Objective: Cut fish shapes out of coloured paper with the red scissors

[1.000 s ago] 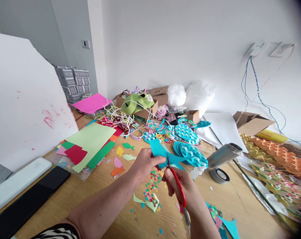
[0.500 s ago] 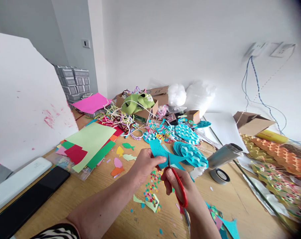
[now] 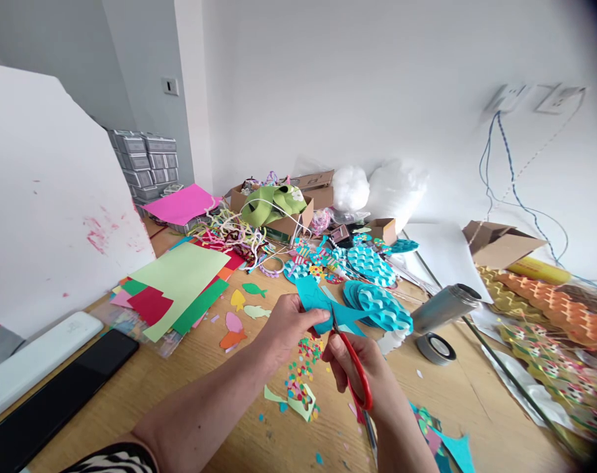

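Observation:
My left hand [image 3: 294, 323] pinches a piece of blue paper [image 3: 314, 293] between thumb and fingers, above the middle of the table. Red-handled scissors [image 3: 358, 371] are in my right hand [image 3: 360, 362], their blades at the paper's cut edge, just right of my left thumb. A strip of the paper spreads out to the right of the blades. Below the hands lie small coloured paper dots [image 3: 298, 381] and a pale green scrap [image 3: 303, 408]. Several paper fish cut-outs, one of them an orange fish [image 3: 233, 337], rest left of my left hand.
Coloured paper sheets [image 3: 190, 282] and a black phone [image 3: 56, 401] lie at left. Wavy blue paper ovals [image 3: 380, 305], a steel flask [image 3: 444, 309] and its lid [image 3: 435, 349] stand at right. Behind are a cardboard box [image 3: 303, 217], yarn [image 3: 234, 230] and white stuffing [image 3: 350, 188].
The scissors and my right hand have shifted very slightly at the paper, and the strip right of the blades has changed its angle a little. My left hand stays in place.

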Demonstrator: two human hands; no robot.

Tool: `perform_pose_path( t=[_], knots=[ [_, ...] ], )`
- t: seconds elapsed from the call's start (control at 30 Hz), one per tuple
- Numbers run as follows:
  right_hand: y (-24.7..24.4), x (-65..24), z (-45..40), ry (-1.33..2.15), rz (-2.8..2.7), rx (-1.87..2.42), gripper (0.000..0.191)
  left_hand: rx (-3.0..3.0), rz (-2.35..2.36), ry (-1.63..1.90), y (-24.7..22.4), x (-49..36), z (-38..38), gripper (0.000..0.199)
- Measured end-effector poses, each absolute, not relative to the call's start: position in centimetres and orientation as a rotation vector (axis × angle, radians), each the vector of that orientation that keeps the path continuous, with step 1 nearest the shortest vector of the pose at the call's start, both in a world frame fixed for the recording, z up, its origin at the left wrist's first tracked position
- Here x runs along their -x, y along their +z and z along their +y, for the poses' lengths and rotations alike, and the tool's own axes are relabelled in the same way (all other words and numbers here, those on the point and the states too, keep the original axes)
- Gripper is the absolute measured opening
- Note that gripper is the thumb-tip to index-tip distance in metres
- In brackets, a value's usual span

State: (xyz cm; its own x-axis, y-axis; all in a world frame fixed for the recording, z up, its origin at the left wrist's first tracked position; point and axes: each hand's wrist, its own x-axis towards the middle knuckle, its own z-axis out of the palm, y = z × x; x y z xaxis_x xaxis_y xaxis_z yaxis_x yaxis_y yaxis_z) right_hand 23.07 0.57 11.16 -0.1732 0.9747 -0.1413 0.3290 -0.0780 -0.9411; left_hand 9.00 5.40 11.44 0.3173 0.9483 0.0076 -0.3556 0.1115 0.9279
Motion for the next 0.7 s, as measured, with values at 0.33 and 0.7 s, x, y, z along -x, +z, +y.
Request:
perform_pose_path(
  t=[0.33, 0.7],
  knots=[
    [11.12, -23.23, 0.37, 1.319, -1.525, 1.375, 0.061, -1.021, 0.736, 1.115, 11.5, -8.78, 5.5, 0.027],
    [11.11, -23.24, 0.35, 1.315, -1.556, 1.311, 0.059, -1.04, 0.719, 1.108, 11.29, -8.89, 5.4, 0.026]
  ],
)
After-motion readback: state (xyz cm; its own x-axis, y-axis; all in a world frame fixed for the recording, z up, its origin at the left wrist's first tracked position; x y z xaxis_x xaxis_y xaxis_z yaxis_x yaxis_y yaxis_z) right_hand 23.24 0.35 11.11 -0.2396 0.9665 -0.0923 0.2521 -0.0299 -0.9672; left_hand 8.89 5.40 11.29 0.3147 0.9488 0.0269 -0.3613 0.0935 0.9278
